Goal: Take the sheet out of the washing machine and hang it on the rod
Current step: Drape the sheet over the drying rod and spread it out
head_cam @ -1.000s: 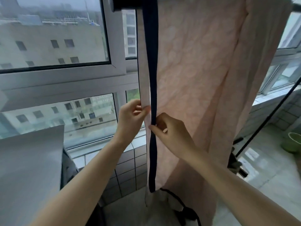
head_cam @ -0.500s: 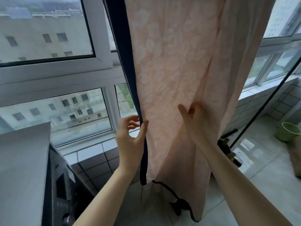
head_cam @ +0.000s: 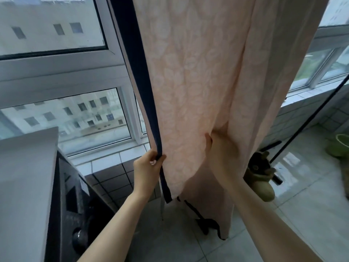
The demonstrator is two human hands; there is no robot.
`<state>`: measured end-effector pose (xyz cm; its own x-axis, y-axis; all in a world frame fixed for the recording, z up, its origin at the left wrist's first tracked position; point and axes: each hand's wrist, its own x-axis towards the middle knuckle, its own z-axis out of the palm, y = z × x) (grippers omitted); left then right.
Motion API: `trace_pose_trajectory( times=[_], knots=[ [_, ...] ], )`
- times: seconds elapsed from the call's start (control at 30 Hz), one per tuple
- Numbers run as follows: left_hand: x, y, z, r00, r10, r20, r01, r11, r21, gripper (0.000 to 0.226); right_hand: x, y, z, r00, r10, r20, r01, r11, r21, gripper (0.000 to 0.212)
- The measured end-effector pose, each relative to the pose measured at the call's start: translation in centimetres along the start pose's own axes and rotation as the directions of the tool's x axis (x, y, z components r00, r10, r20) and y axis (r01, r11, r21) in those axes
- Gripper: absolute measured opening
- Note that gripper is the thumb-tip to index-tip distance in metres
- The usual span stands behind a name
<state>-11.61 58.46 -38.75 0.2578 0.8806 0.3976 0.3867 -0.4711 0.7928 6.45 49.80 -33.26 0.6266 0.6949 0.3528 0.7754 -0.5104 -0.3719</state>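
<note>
A pale pink patterned sheet (head_cam: 192,76) with a dark navy border hangs down from above; the rod is out of frame. Its lower end nearly reaches the floor. My left hand (head_cam: 148,168) pinches the navy border (head_cam: 141,72) low on the sheet's left edge. My right hand (head_cam: 220,148) grips a fold near the middle of the sheet, thumb in front, fingers hidden behind the cloth. The washing machine (head_cam: 28,186), white on top with a dark front, stands at the lower left.
Large windows (head_cam: 56,21) with a tiled sill fill the wall behind. A black slanted pole (head_cam: 311,121) stands at the right, with a green pot (head_cam: 340,146) and a tan soft toy (head_cam: 262,178) on the glossy tiled floor.
Both hands have slid down the sheet. The left stays on the navy border. The right hand went from flat on the cloth to gripping a fold. The view tilted downward.
</note>
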Motion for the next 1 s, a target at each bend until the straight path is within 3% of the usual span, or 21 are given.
trace_pose_trajectory(
  times=[0.17,0.33,0.4,0.53,0.63,0.77,1.0],
  knots=[
    [-1.1,-1.8,0.5,0.997,-0.049,0.054,0.046,0.998,0.052,0.022,-1.4,0.4,1.2,0.999,-0.03,0.032,0.03,1.0,-0.007,0.038],
    [-2.8,-3.1,1.1,0.98,-0.134,0.147,0.116,0.985,0.128,0.009,-3.1,1.4,2.5,0.985,0.026,0.172,-0.02,0.999,-0.039,0.038],
    [-3.4,-3.7,1.4,0.952,-0.197,0.232,0.159,0.972,0.174,0.006,-3.7,1.6,2.7,0.971,0.085,0.225,-0.087,0.996,-0.003,0.037],
    [-4.5,-4.0,1.3,0.891,-0.303,0.339,0.235,0.945,0.226,0.005,-5.0,1.9,3.3,0.955,0.061,0.291,-0.064,0.998,-0.001,0.031],
    [-4.6,-2.8,0.7,0.905,-0.303,0.299,0.281,0.953,0.116,0.008,-4.9,0.9,2.7,0.954,0.036,0.297,-0.06,0.996,0.071,0.035],
    [-3.4,0.9,-0.5,0.92,-0.27,0.283,0.308,0.946,-0.098,0.026,-4.3,-0.4,1.6,0.987,-0.085,0.138,0.073,0.993,0.09,0.038],
    [-3.1,5.4,-1.6,0.974,-0.212,0.077,0.226,0.911,-0.344,0.014,-3.9,-0.5,-1.9,0.988,-0.152,0.004,0.143,0.942,0.302,0.034]
  ],
)
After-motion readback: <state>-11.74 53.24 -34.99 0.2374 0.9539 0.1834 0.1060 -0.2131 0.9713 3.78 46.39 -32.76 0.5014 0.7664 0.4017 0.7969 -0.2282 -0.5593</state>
